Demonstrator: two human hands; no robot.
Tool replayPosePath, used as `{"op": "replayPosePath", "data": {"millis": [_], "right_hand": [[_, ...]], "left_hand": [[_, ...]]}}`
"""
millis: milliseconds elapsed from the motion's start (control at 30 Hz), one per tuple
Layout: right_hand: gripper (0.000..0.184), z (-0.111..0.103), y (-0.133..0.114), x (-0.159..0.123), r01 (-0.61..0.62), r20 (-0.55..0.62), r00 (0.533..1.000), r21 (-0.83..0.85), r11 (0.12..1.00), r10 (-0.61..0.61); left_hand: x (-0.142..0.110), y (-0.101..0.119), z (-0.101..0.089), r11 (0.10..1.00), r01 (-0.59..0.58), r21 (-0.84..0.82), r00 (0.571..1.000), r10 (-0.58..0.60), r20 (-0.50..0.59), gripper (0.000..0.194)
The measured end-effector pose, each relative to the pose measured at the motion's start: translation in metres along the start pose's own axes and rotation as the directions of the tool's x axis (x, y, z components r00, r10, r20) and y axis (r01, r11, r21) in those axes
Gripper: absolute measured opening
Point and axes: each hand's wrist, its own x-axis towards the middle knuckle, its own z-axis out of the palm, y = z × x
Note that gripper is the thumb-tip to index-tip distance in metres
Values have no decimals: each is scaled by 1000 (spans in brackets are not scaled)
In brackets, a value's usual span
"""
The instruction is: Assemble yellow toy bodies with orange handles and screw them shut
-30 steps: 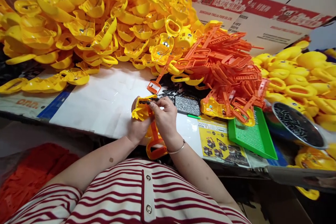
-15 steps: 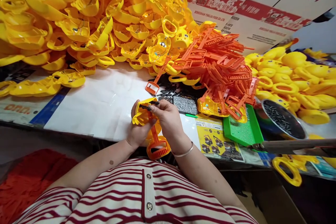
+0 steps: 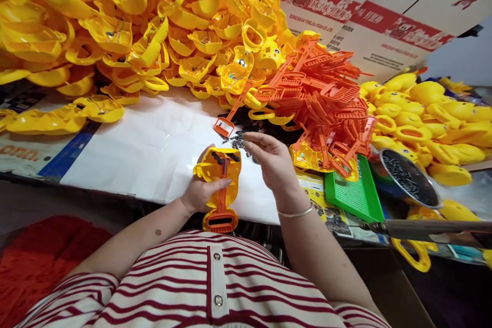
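My left hand point(image 3: 198, 192) grips a yellow plastic toy shell point(image 3: 231, 188), hollow side up, its thumb lying across the middle. Inside the shell lies an orange long-handled plastic piece point(image 3: 222, 200), its slotted loop end at the bottom near my shirt. Black parts point(image 3: 225, 156) sit across the top of the shell. My right hand point(image 3: 274, 161) is apart from the shell, over the small pile of black pieces point(image 3: 239, 139). Its fingers are stretched out with thumb and forefinger slightly apart, and nothing shows between them.
A heap of yellow shells point(image 3: 126, 31) fills the back left; orange pieces point(image 3: 326, 92) are piled right of it. A green tray point(image 3: 355, 195), a bowl of black parts point(image 3: 411, 177) and closed yellow toys point(image 3: 434, 123) stand on the right. Cartons point(image 3: 369, 36) rise behind.
My right hand has let go of the black part at the shell's top and moved right to the black pieces. The shell now sits more upright and fully shown in my left hand.
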Motion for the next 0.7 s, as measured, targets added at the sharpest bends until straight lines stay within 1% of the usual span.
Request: {"op": "replayPosePath", "data": {"millis": [33, 67, 133, 167, 200, 233, 333, 500, 633, 700], "right_hand": [[33, -6, -4, 4, -32, 74, 997, 6, 999, 32], [35, -10, -9, 8, -76, 169, 982, -15, 997, 78], [37, -16, -17, 13, -156, 337, 924, -104, 982, 182], [37, -17, -19, 15, -180, 387, 895, -145, 973, 223], [37, -17, -21, 15, -195, 412, 876, -170, 966, 249], [37, -17, -21, 16, -204, 418, 869, -182, 962, 264], [38, -17, -17, 16, -217, 403, 872, -187, 958, 277], [40, -19, -12, 17, -220, 412, 867, -192, 957, 282], [38, -21, -10, 21, -185, 455, 850, -212, 960, 265], [35, -21, -7, 24, -156, 456, 853, -244, 957, 255]], "left_hand": [[0, 0, -1, 999, 38, 5, 998, -38, 49, 84], [0, -1, -2, 998, 64, 7, 994, -64, 89, 85], [0, -2, -4, 997, 79, 0, 987, -78, 139, 87], [0, -3, -4, 997, 77, -5, 986, -76, 148, 88], [0, -3, -5, 997, 75, -1, 986, -74, 151, 89], [1, -4, -5, 997, 76, 11, 986, -77, 151, 89], [2, -3, -3, 995, 88, 42, 983, -94, 157, 87], [3, -1, 0, 996, 86, 11, 984, -87, 158, 88], [3, -2, 0, 994, 113, 7, 984, -113, 135, 86], [4, -3, 0, 993, 113, 22, 987, -115, 113, 86]]}}
